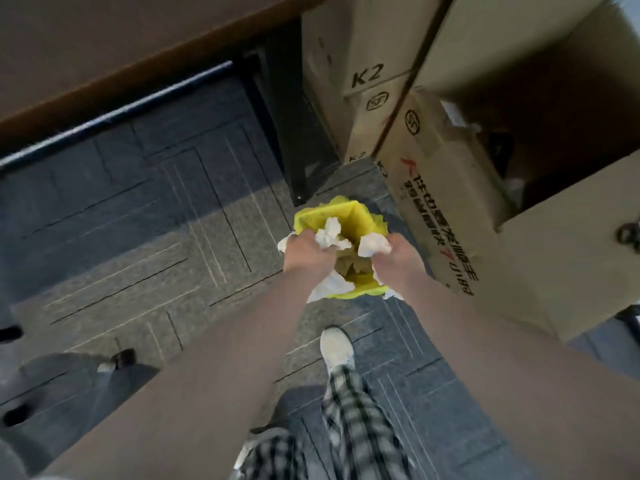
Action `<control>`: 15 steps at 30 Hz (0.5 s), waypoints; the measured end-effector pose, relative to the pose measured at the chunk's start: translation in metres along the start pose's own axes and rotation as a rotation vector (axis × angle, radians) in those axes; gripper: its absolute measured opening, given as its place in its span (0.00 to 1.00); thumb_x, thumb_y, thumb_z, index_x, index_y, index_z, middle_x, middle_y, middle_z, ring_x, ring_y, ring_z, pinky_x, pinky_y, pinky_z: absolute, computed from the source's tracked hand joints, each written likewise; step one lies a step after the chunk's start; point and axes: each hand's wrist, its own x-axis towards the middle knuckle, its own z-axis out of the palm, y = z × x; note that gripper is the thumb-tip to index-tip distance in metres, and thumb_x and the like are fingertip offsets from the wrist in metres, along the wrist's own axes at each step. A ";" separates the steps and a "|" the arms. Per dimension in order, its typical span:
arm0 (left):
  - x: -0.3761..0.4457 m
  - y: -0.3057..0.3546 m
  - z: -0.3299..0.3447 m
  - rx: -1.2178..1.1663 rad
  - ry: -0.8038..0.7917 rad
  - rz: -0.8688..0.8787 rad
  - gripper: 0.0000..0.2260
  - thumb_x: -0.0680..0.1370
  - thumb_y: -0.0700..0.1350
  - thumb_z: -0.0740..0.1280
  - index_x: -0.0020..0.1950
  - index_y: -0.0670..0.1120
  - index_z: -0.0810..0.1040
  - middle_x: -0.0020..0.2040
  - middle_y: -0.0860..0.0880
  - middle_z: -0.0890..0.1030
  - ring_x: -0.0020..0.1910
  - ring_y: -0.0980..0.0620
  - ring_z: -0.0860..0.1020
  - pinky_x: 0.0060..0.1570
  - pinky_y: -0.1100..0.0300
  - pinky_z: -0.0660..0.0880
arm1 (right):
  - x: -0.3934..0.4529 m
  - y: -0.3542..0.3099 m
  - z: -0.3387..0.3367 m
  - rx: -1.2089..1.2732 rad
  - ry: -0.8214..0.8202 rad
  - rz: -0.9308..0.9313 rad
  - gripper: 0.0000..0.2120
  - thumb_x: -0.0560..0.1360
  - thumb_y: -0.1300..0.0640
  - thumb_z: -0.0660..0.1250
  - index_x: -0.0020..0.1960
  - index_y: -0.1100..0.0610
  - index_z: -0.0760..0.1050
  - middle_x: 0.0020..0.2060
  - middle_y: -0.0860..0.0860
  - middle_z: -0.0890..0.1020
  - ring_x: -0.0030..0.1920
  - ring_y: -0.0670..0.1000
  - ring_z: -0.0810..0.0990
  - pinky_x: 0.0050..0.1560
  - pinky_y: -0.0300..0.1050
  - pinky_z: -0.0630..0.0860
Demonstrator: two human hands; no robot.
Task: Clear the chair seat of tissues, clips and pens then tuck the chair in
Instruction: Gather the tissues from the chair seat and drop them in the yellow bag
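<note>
A grey patterned carpet [138, 216] fills most of the view. Along the top left runs the brown edge of a desk [104, 39], with a dark rail just beneath it and a black leg [294, 147] coming down to the floor near the middle. Stacked cardboard boxes [450, 150] crowd the right side — one marked K2, another printed with red and black characters, and a large one at the far right standing open.

The person's two bare forearms reach forward from the bottom of the frame. Below them show plaid trousers [349, 427] and a white shoe [336, 344] planted on the carpet.

Just past the black leg and beside the printed box sits a small bin [349, 211] lined with a yellow bag; brownish crumpled material lies at its bottom. Both hands hang right over its mouth.

The left hand [306, 258] is closed around crumpled white tissues [329, 233] — a wad sticks up past the fingers over the bin's opening, and more tissue trails below the wrist. The right hand [394, 259] is likewise clenched on a wad of tissue, which bulges out at its inner side, with a scrap showing under the wrist.

The tissues are in both fists above the bin, not in it. The chair seat is out of view.
</note>
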 end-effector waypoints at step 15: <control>0.074 0.008 0.079 -0.315 -0.030 -0.132 0.21 0.76 0.51 0.67 0.65 0.43 0.70 0.61 0.42 0.75 0.55 0.42 0.75 0.49 0.54 0.73 | 0.081 0.030 0.028 0.295 -0.061 0.120 0.19 0.76 0.59 0.61 0.67 0.56 0.65 0.52 0.55 0.74 0.47 0.57 0.73 0.45 0.47 0.70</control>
